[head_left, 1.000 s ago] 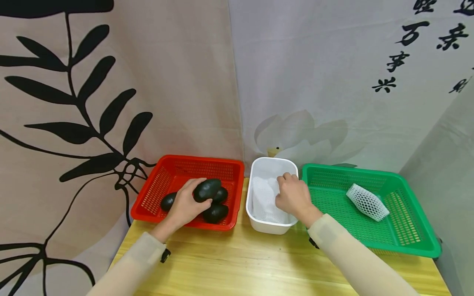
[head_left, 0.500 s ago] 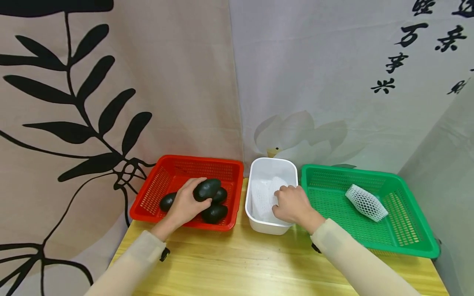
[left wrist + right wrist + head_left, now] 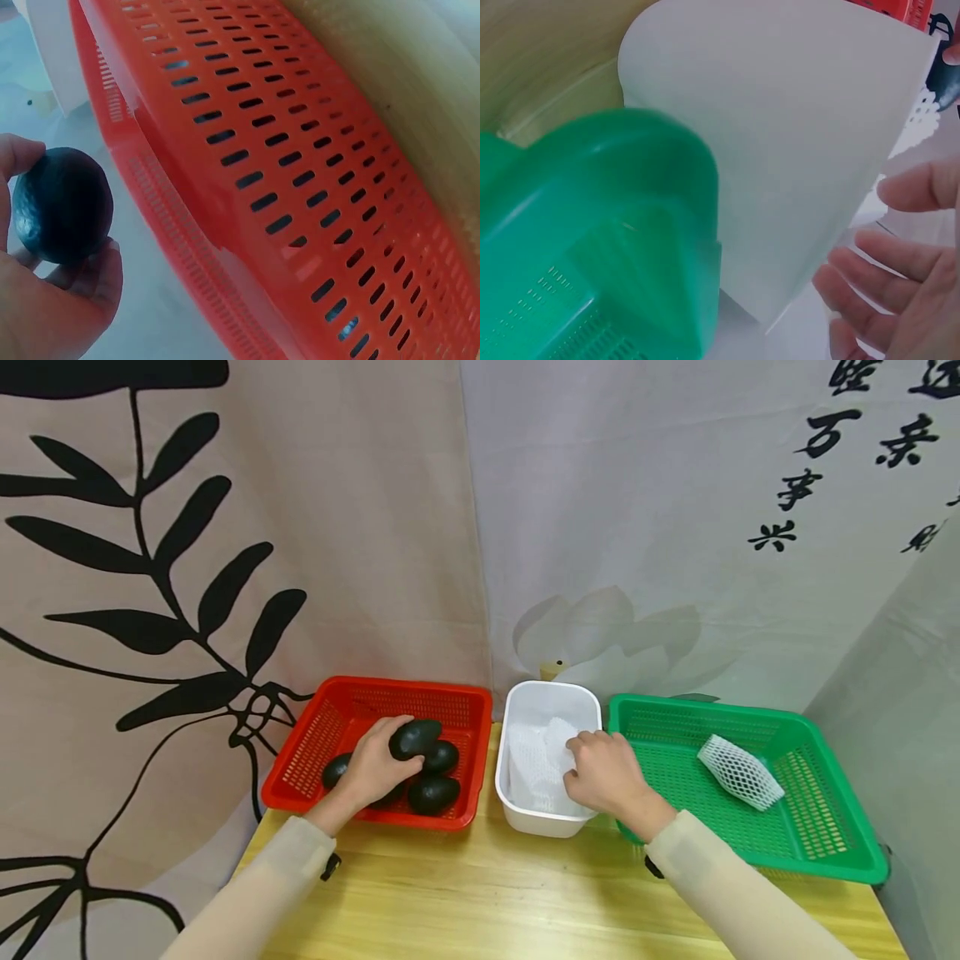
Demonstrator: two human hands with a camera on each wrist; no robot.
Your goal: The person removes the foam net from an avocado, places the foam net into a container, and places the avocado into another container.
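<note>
My left hand (image 3: 372,768) grips a dark avocado (image 3: 415,739) above the red basket (image 3: 480,768), thumb on the near side and fingers over the far side. In the left wrist view the held avocado (image 3: 64,206) shows clearly between thumb and fingers. Several more avocados (image 3: 433,795) lie in the basket, some partly behind the hand. My right hand (image 3: 606,774) is over the right side of the white bin (image 3: 551,827), beside white foam net sleeves (image 3: 534,768). In the right wrist view its thumb and fingers stand apart; whether a fingertip touches a sleeve cannot be told.
A green basket (image 3: 757,852) stands right of the white bin, holding one avocado-sized foam net bundle (image 3: 741,772). All containers sit on a wooden table (image 3: 480,902) against a printed cloth backdrop (image 3: 375,527).
My right hand first lifts the end of a net sleeve slightly, then shifts a little right with its fingers apart. The left hand holds its avocado and drifts slightly left.
</note>
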